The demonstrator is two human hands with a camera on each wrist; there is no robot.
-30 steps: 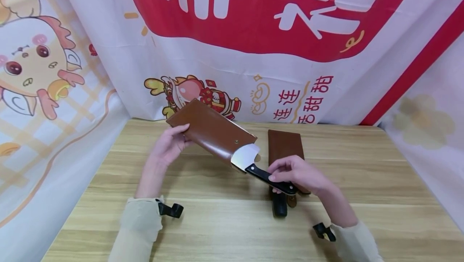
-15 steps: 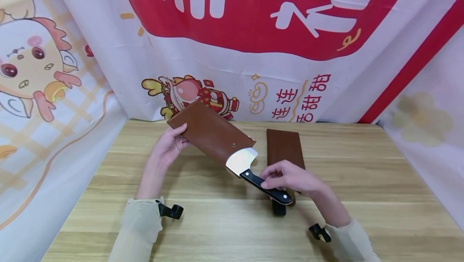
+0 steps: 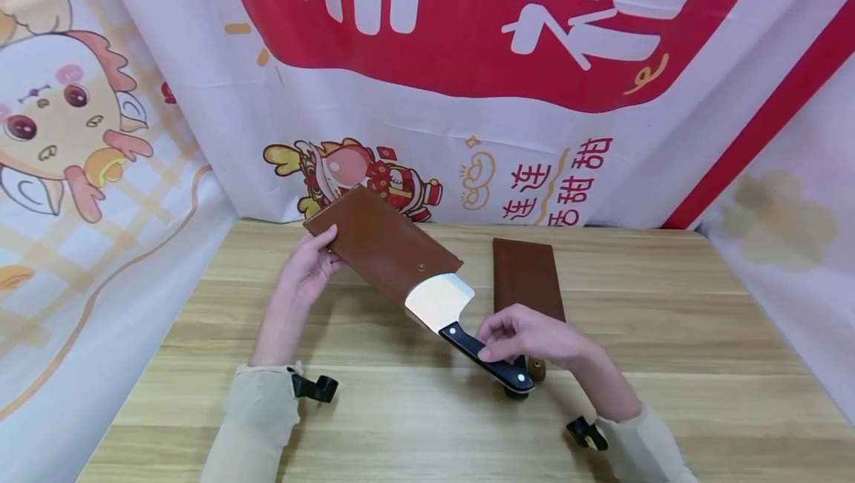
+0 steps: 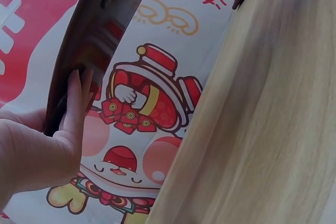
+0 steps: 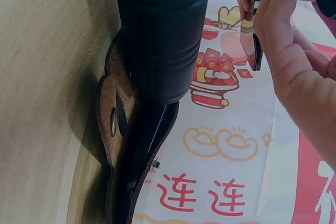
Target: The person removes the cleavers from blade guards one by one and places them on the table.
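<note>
Right grip [image 3: 528, 336] pinching the cleaver [image 3: 441, 306] by its black handle [image 3: 499, 369] | left grip [image 3: 310, 264] holding the brown sheath [image 3: 387, 242] | from here I see the blade [image 3: 436, 297] partly inside that sheath | second sheath [image 3: 526, 279] right of it, on the counter [image 3: 401, 416]

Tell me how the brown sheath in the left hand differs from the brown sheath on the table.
The held sheath is off the table, tilted in the left hand; the other sheath lies on the table. A broad silver blade shows at the held sheath's mouth; a black handle sticks out of the other sheath. In the head view the held sheath looks wider than the other sheath. Both are brown.
</note>
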